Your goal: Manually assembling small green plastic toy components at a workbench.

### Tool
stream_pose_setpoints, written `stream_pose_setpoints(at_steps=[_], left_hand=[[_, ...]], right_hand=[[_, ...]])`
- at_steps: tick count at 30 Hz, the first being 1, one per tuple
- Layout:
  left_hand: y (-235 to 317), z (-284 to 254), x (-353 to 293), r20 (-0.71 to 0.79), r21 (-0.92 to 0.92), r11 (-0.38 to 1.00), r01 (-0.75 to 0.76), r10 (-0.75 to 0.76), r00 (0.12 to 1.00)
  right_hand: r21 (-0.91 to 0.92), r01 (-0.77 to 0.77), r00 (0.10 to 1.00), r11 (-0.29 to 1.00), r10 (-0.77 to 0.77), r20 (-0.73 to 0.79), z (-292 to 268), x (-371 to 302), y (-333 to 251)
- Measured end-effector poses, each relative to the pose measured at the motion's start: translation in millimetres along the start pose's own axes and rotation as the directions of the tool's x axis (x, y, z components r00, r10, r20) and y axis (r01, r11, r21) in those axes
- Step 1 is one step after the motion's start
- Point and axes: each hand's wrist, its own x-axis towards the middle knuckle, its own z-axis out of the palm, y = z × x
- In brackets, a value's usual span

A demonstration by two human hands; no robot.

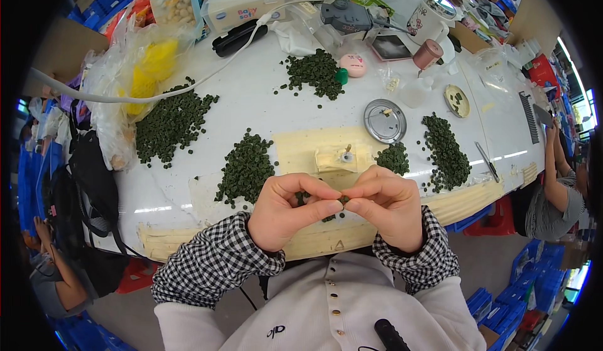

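My left hand [286,213] and my right hand [394,210] meet over the table's near edge. Thumb and forefinger of both pinch one small dark green piece [343,199] between them. Other green pieces [303,197] sit under the curled fingers of my left hand. Just beyond my fingertips is a taped block [342,157] with a small metal peg. A pile of small round dark green pieces [246,167] lies beside my left hand, and a smaller pile [394,158] lies beyond my right hand.
More green pieces form piles at far left [169,125], back [316,73] and right [446,153]. A round metal tin [377,128], a shallow round dish [457,101] and a pen-like tool [487,161] lie to the right. A white cable [119,98] crosses the left side. Co-workers sit at both sides.
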Motion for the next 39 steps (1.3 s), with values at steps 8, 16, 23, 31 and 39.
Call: stream_pose_setpoints(at_steps=[8, 16, 23, 31, 39], left_hand=[[1.5, 0.7, -0.1, -0.021, 0.024, 1.000, 0.019, -0.019, 1.000], [1.3, -1.3, 0.4, -0.073, -0.033, 0.998, 0.059, -0.061, 0.995], [-4.1, -3.7, 2.1, -0.051, -0.086, 0.994, 0.071, -0.075, 0.996], [2.6, -4.6, 2.3, -0.011, -0.257, 0.951, 0.170, -0.179, 0.984], [-3.2, -0.3, 2.4, -0.123, 0.043, 0.999, 0.008, -0.003, 0.992]], right_hand=[[-0.336, 0.222, 0.964, 0.915, -0.258, -0.067, 8.0, -2.6, 4.0], [-0.657, 0.348, 0.882, 0.669, -0.472, -0.013, 21.2, -7.5, 0.2], [-0.669, 0.359, 0.883, 0.651, -0.468, 0.019, 18.6, -6.8, -4.2], [-0.622, 0.327, 0.902, 0.711, -0.432, -0.020, 16.5, -5.4, -4.3], [-0.522, 0.311, 0.927, 0.794, -0.375, -0.019, 15.9, -5.2, -3.2]])
